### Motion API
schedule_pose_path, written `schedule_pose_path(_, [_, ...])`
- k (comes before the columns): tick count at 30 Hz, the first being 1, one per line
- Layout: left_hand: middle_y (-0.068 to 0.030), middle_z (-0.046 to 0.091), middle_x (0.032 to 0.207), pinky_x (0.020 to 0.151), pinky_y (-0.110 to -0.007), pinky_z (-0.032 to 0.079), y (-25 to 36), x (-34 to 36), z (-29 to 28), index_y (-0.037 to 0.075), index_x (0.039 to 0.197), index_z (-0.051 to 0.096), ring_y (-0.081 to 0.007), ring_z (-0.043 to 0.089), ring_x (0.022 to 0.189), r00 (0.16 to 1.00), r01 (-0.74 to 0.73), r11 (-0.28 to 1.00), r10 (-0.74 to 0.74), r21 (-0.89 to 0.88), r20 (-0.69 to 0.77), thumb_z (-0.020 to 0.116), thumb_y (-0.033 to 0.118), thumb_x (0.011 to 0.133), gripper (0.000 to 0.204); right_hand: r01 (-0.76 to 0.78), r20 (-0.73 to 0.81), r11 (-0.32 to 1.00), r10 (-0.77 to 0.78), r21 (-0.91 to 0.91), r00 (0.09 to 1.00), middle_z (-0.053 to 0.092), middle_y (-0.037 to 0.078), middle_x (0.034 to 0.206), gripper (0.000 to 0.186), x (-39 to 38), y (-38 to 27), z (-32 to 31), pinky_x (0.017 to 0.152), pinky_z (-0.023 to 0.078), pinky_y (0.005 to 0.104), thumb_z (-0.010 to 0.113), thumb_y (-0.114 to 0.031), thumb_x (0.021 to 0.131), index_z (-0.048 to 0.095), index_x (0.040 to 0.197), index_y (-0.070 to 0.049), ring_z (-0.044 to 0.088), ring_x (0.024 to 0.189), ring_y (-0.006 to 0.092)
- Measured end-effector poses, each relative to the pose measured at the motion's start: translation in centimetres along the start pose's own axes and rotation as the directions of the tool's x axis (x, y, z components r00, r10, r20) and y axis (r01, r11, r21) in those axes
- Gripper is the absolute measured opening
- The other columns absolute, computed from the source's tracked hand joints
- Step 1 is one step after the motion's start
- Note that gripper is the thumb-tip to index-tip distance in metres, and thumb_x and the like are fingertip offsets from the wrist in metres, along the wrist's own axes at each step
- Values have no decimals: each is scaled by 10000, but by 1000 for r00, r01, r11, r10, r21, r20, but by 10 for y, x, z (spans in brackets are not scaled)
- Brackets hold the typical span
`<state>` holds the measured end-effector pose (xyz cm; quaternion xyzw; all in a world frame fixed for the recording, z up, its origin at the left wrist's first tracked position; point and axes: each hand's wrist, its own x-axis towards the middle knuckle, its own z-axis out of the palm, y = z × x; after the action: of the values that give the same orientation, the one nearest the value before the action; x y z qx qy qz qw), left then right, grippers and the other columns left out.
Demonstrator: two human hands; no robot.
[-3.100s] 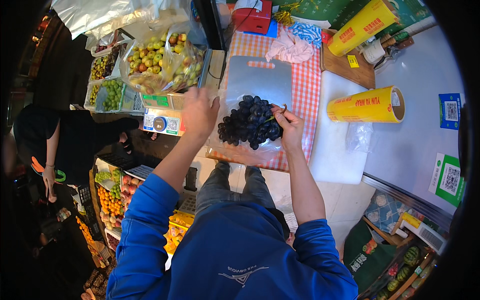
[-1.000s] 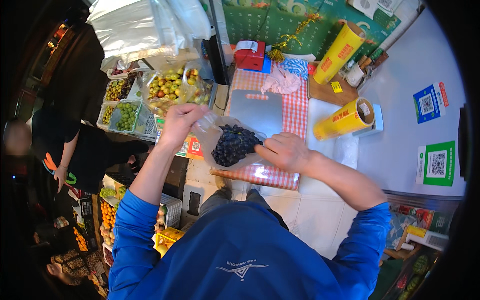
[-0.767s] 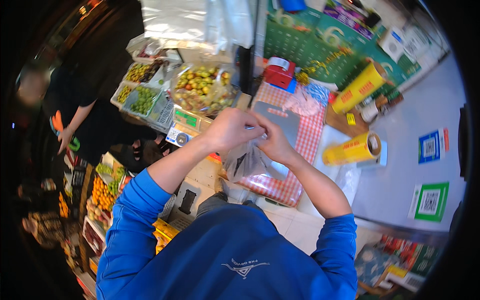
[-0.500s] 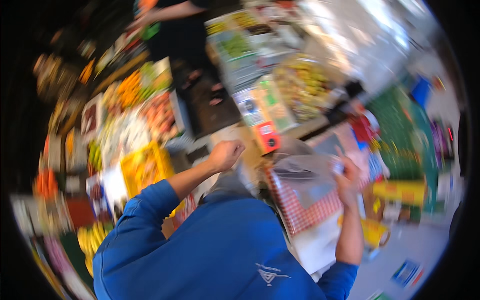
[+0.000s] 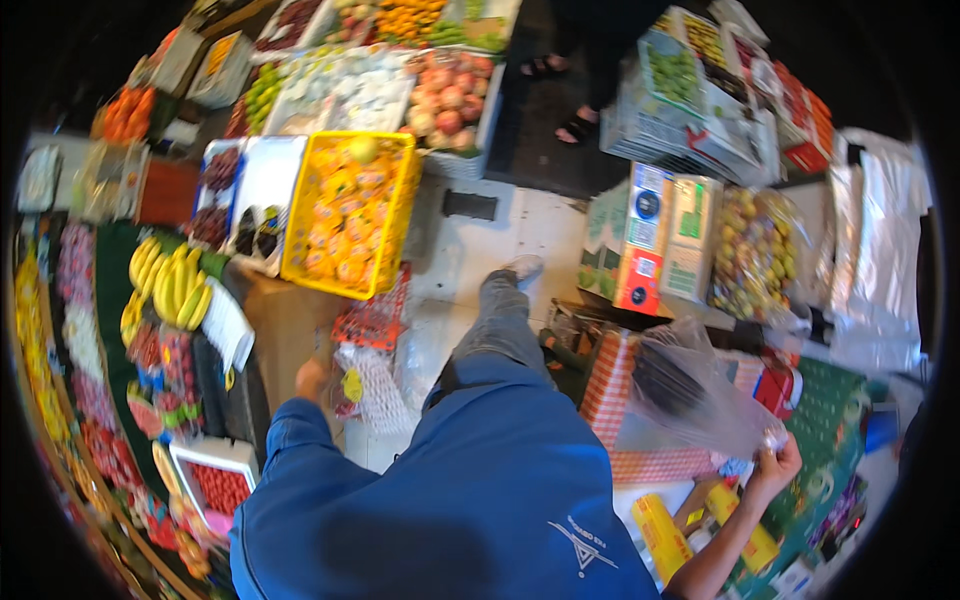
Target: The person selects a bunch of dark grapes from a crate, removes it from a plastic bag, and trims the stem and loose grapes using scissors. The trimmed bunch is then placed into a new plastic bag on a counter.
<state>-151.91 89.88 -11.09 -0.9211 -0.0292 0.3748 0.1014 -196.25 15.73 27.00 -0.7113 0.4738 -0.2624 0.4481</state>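
Note:
At the right, my right hand (image 5: 778,464) is closed on the gathered top of a clear plastic bag (image 5: 722,405). The bag stretches left from it over a table with a red-and-white checked cloth (image 5: 607,380). Something dark shows in or through the bag; I cannot tell which. My left hand (image 5: 313,380) hangs low at the left, beside a brown cardboard surface (image 5: 285,320). Its fingers are mostly hidden, and no held thing shows there.
A yellow crate of orange fruit (image 5: 408,190) stands ahead left, near bananas (image 5: 180,285) and a red net bag (image 5: 375,315). Upright cartons (image 5: 640,240) and bagged yellow-green fruit (image 5: 750,250) stand ahead right. My foot (image 5: 524,267) is on pale floor tiles. Another person's sandalled feet (image 5: 575,130) are farther ahead.
My view has turned and the blur has eased. My left hand has dropped from in front of me to my left side. My right hand still grips the bag, now farther right.

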Motion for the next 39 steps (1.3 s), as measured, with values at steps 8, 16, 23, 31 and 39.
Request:
schedule_pose_path(8, [-188, 724, 1186, 954, -466, 551, -67, -36, -12, 124, 1162, 768, -385, 686, 1120, 966, -127, 928, 36, 349, 257, 600, 222, 909, 319, -151, -249, 979, 114, -134, 962, 611, -36, 812, 154, -38, 22, -22, 576, 348, 208, 615, 29, 831, 710, 947, -6, 473, 654, 34])
schedule_pose_path(16, [-191, 725, 1178, 942, -459, 551, -70, -77, 9, 120, 1159, 765, -377, 680, 1139, 916, 65, 916, -212, 396, 340, 607, 218, 902, 317, -82, -277, 988, 115, 129, 954, 627, 25, 816, 198, -32, 61, -66, 521, 327, 189, 581, 39, 879, 655, 1063, 45, 453, 584, 43])
schedule_pose_path(23, [-199, 740, 939, 720, -443, 563, 85, -11, -30, 67, 1084, 752, -328, 719, 819, 939, -270, 963, 263, 1, 222, 732, 279, 832, 331, -152, -389, 986, 165, 63, 906, 582, -34, 722, 142, -52, -6, -32, 500, 318, 207, 598, 52, 824, 687, 903, -26, 449, 571, 34])
schedule_pose_path(31, [-176, 728, 1145, 909, -413, 551, 604, -131, -179, 76, 1236, 703, -346, 698, 1056, 315, -948, 303, 935, -93, -164, 649, 113, 858, 384, -120, -557, 979, 193, 165, 808, 625, -33, 731, 84, -61, -82, -28, 544, 360, 196, 654, 74, 842, 701, 895, 29, 498, 607, 21])
schedule_pose_path(39, [-253, 473, 1452, 1131, -502, 389, 934, -395, -269, 64, 1500, 423, -423, 459, 1348, -655, -697, -488, 731, 524, -190, 803, 319, 810, 829, -205, -694, 962, 273, 181, 667, 680, -26, 821, 91, -67, -89, -7, 649, 414, 188, 707, 64, 823, 729, 898, 18, 557, 719, 26])
